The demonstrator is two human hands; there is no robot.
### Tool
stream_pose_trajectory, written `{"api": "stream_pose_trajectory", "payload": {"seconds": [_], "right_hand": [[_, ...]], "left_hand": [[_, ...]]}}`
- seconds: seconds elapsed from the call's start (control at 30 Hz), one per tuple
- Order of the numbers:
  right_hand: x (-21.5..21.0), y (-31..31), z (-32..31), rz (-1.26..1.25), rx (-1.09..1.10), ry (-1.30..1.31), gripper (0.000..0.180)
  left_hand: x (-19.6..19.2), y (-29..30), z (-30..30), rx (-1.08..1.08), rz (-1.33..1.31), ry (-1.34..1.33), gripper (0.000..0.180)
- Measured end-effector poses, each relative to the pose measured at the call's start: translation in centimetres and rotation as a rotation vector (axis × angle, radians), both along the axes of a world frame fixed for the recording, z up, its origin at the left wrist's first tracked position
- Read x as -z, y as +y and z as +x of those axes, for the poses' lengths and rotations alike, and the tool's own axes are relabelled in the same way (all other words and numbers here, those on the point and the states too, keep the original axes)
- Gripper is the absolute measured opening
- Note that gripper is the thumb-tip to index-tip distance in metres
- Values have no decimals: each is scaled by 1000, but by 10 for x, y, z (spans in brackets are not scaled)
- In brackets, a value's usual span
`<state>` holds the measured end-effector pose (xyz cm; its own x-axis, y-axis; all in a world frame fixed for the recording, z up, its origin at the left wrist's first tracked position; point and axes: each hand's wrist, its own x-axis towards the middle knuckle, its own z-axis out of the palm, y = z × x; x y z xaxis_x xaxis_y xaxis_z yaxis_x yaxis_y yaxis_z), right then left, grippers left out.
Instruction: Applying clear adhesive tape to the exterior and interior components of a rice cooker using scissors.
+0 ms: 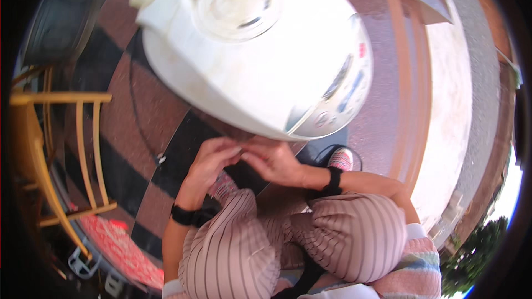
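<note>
The floor (124, 97) is checkered; a wooden chair (61, 98) stands left of the cooker (238, 72).

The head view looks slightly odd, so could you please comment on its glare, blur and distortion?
In the head view, the white rice cooker looks washed out on top and slightly blurred; the pale ground strip bows with the fisheye, and the corners go black.

Probably a home's porch or open front room: checkered tile floor (152, 97), wooden chair (66, 98), rice cooker (260, 72), grey paved strip (470, 72) and leafy tree (477, 256) outside.
</note>
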<state>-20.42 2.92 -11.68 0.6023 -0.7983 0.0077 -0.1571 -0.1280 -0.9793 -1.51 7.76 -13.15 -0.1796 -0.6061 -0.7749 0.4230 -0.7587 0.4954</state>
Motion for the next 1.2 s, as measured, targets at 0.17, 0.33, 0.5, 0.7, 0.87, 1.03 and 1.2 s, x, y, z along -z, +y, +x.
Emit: {"api": "stream_pose_trajectory", "payload": {"seconds": [0.17,0.33,0.5,0.7,0.87,1.03,1.2], "right_hand": [[9,4,-1,-261,-39,33,5],[14,-2,-23,-717,-306,245,17],[11,-3,-54,-809,-507,379,21],[6,-14,-106,-98,-508,409,20],[-22,-44,-141,176,-168,340,10],[-59,-85,-190,388,281,235,9],[-85,-111,-210,224,359,210,30]], "left_hand": [[20,18,4,-88,46,253,11],[19,17,-3,-171,158,412,16],[-10,-16,-18,405,-4,157,32],[-10,-40,-30,805,-207,-54,41],[-16,-48,-30,1169,-513,-108,46],[-92,-86,-32,1534,-656,-205,51],[-192,-131,-45,1601,-783,-198,49]]}}
